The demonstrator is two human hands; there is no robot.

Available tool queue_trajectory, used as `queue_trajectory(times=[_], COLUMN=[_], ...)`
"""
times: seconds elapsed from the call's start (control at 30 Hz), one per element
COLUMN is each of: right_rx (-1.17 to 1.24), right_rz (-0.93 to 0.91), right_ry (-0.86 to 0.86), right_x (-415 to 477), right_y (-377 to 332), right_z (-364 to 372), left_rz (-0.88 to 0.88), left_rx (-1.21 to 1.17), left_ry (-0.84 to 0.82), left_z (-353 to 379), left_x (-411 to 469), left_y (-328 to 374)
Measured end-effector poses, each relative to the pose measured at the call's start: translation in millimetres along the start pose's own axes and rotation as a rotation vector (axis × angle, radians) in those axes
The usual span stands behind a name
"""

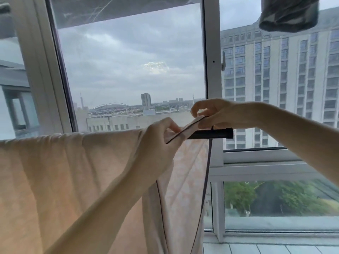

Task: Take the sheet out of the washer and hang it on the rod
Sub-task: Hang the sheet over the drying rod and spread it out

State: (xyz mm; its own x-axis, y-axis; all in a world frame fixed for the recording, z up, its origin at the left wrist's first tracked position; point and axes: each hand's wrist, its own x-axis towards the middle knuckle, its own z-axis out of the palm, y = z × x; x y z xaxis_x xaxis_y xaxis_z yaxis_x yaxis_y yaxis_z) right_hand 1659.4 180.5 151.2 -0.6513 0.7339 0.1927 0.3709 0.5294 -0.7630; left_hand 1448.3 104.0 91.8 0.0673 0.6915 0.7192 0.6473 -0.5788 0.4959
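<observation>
A pale peach sheet [69, 173] with a dark piped edge hangs draped over a black rod [218, 134], covering all of it except the right end. My left hand [157, 142] pinches the sheet's top edge just left of the bare rod end. My right hand [216, 114] pinches the same dark-edged hem a little higher and to the right, above the rod's tip. Between the two hands the hem is stretched taut. The washer is out of view.
A large white-framed window [212, 70] stands directly behind the rod, with a handle [223, 61] on its frame. A grey garment [289, 13] hangs at the top right. Tiled floor [266, 248] shows at the bottom right.
</observation>
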Motion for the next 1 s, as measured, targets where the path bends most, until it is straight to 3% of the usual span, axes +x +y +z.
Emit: queue_trajectory(times=[0.07, 0.27, 0.4, 0.63, 0.8, 1.0], right_rx=[-0.081, -0.14, -0.063, 0.093, 0.04, 0.221], right_rz=[0.015, -0.045, 0.036, 0.11, 0.123, 0.089], right_ry=[0.114, 0.214, 0.176, 0.077, 0.051, 0.09], right_x=[-1, -9, -15, -25, -32, -37], right_y=[0, 4, 11, 29, 42, 61], right_z=[3, 2, -4, -15, -7, -1], left_rz=[0.001, -0.134, -0.332, -0.432, -0.468, -0.494], left_rx=[-0.021, -0.27, -0.449, -0.591, -0.673, -0.723], left_ry=[0.023, -0.058, -0.184, -0.214, -0.218, -0.111], left_z=[2, 2, 3, 17, 25, 37], left_x=[1, 4, 6, 3, -5, -5], left_y=[1, 10, 13, 20, 23, 22])
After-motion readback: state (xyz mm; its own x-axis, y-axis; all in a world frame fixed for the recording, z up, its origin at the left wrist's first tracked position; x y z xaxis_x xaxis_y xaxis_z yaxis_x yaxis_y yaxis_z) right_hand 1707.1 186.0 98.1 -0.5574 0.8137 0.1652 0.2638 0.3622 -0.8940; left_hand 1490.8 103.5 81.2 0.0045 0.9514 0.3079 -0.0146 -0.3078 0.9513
